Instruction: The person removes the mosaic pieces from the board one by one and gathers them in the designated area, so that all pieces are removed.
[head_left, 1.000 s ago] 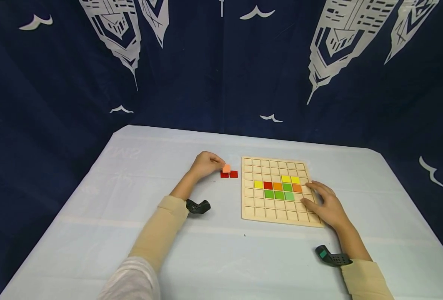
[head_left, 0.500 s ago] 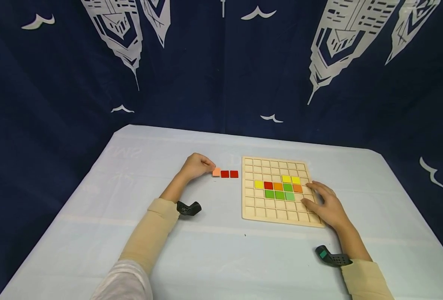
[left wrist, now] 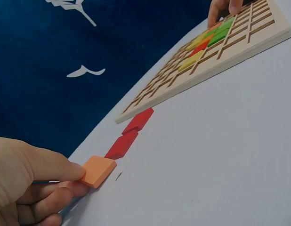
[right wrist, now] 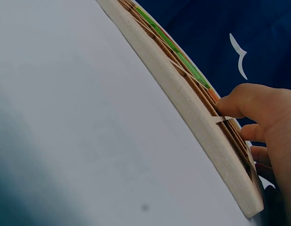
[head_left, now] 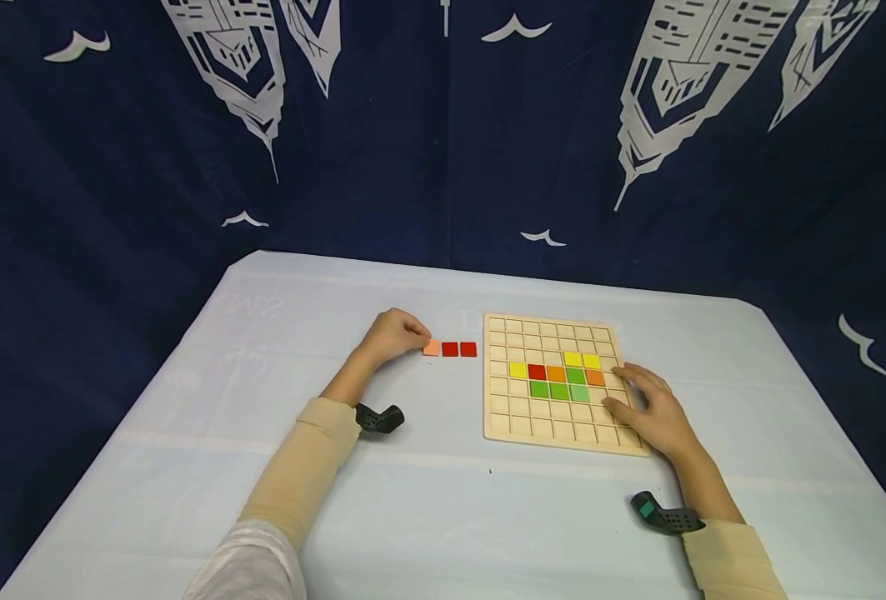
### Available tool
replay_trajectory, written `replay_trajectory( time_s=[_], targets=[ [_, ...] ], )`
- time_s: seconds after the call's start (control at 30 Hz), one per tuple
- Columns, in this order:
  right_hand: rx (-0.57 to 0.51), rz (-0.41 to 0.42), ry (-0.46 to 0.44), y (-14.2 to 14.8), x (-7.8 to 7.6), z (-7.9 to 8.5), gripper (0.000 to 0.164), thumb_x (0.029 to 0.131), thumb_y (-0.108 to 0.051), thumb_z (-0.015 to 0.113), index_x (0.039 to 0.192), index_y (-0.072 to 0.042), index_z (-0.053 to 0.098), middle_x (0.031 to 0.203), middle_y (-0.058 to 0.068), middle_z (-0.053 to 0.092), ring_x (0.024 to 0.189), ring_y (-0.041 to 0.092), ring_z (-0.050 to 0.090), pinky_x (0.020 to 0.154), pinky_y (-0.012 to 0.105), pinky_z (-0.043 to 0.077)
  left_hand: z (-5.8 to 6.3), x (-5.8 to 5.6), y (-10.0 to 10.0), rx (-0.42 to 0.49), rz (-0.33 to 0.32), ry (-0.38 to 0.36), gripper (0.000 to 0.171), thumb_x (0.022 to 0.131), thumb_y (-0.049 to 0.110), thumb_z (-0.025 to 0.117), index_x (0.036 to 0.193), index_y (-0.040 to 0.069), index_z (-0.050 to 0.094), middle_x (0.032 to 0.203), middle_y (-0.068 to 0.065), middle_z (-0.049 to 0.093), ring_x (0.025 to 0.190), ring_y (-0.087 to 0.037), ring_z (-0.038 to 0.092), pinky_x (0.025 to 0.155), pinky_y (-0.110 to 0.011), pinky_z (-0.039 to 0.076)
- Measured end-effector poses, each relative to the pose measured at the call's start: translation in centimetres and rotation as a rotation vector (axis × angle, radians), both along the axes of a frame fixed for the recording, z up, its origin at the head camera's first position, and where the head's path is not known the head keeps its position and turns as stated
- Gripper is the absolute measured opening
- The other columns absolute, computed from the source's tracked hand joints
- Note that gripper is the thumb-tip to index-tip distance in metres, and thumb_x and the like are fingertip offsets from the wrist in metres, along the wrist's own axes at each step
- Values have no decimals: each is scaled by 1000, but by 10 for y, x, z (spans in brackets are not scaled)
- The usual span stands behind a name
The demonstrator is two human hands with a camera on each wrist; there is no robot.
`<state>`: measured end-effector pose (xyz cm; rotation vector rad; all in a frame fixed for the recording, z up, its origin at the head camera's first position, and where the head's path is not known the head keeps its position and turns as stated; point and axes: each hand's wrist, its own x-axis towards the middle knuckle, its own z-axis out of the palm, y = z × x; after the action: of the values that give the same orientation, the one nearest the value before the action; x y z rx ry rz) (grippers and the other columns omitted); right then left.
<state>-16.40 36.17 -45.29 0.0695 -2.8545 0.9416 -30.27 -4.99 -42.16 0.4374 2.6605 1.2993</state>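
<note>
In the head view my left hand (head_left: 395, 335) pinches a light orange square tile (head_left: 431, 347) at the left end of a short row. The left wrist view shows thumb and fingers on that tile (left wrist: 98, 171), which lies low at the table. Beside it are two red tiles (head_left: 450, 349), flat on the white surface. To their right sits a wooden grid board (head_left: 510, 426) with yellow, red, orange and green tiles in its cells. My right hand (head_left: 654, 410) rests on the board's right side, its thumb touching the grid (right wrist: 197, 94) and its fingers loosely bent.
A white-covered table (head_left: 443, 517) carries everything. Behind it hangs a dark blue curtain (head_left: 412, 167) with white prints. Each wrist wears a black device, one on the left (head_left: 380, 418) and one on the right (head_left: 665, 513).
My left hand has moved left with the light orange tile, from over the left red tile to beside it, and slightly down. My right hand and the board stay put.
</note>
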Motion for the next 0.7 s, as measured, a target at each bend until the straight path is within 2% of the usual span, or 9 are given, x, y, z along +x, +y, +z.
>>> replay_trajectory(
  time_s=[0.13, 0.37, 0.7],
  targets=[
    [-1, -2, -2, 1, 0, 0, 65, 90, -36, 67, 138, 3, 48, 149, 28, 33, 137, 51, 23, 103, 70, 20, -2, 0, 1, -11, -8, 14, 10, 84, 15, 73, 88, 7, 78, 86, -1, 72, 83, -17, 59, 74, -30, 47],
    [-2, -5, -3, -1, 0, 1, 65, 91, -37, 66, 139, 3, 47, 149, 28, 33, 137, 51, 22, 103, 70, 20, -5, -1, 3, -71, 1, 80, 8, 85, 12, 72, 86, 7, 78, 83, -1, 72, 83, -17, 61, 77, -32, 48],
    [3, -7, -19, -1, 0, 2, 66, 90, -36, 66, 139, 3, 47, 149, 28, 32, 137, 50, 22, 104, 69, 20, -5, 0, 8, -60, 12, 117, 8, 86, 10, 72, 87, 6, 78, 85, -3, 73, 84, -19, 62, 78, -33, 49]
  ],
)
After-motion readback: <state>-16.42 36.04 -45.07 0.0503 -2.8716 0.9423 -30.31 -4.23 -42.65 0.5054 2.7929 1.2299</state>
